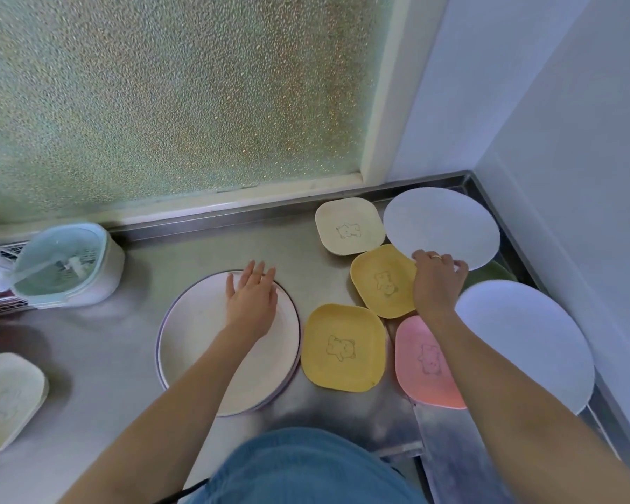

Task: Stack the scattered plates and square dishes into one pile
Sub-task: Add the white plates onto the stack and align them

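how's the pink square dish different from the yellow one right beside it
The pink square dish is pink and partly hidden under the right forearm; the yellow square dish next to it is yellow and fully in view. The pink one's right side lies beside or under a white round plate; the yellow one lies clear of other dishes. Both are rounded squares with a bear drawing, lying flat on the metal counter.

The counter [131,343] is brushed steel with a dull sheen. The window pane [161,96] is pebbled, frosted glass. The square dishes [343,347] look like matt plastic, smooth, with faint line drawings. The round plates [441,227] appear smooth and matt too.
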Demonstrator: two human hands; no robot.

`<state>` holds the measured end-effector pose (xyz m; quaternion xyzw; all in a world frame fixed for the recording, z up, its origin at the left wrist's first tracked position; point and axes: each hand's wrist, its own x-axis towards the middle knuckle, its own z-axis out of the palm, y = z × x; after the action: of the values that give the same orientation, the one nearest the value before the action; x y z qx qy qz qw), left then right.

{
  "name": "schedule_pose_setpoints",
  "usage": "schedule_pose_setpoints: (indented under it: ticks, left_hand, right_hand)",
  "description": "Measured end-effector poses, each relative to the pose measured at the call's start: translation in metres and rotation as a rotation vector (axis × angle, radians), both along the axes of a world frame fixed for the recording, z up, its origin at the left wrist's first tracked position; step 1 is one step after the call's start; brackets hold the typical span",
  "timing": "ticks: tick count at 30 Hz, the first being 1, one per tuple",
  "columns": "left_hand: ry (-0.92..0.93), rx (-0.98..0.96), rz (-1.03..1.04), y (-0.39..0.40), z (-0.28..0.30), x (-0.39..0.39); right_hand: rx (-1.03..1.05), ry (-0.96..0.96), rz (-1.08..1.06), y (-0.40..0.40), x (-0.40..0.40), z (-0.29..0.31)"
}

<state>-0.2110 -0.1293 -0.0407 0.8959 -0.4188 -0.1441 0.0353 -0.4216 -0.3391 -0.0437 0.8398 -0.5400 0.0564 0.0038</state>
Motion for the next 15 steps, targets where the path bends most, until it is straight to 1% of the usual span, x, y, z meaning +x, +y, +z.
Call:
schedule_pose_setpoints:
  ticks: [2, 6, 8, 11, 13, 15]
  left_hand:
    - [0.010, -0.003, 0.007, 0.000, 0.002, 0.000]
    - [0.048, -0.044, 0.028, 0.001, 0.007, -0.001]
    - [0.079, -0.161, 0.088, 0.002, 0.013, -0.002]
    - [0.161, -0.396, 0.255, 0.008, 0.024, -0.002]
    - [0.276, -0.535, 0.391, 0.018, 0.031, 0.001]
    - [0.463, -0.692, 0.572, 0.028, 0.036, 0.008]
  right_hand:
    - [-0.051, -0.019, 0.047, 0.003, 0.003, 0.004]
    - [-0.164, -0.152, 0.102, 0.011, 0.017, 0.022]
    - [-0.237, -0.236, 0.133, 0.018, 0.024, 0.032]
    - [-0.322, -0.363, 0.220, 0.042, 0.036, 0.043]
    - [-0.390, -0.438, 0.329, 0.070, 0.044, 0.046]
    - [-0.416, -0.515, 0.461, 0.104, 0.052, 0.047]
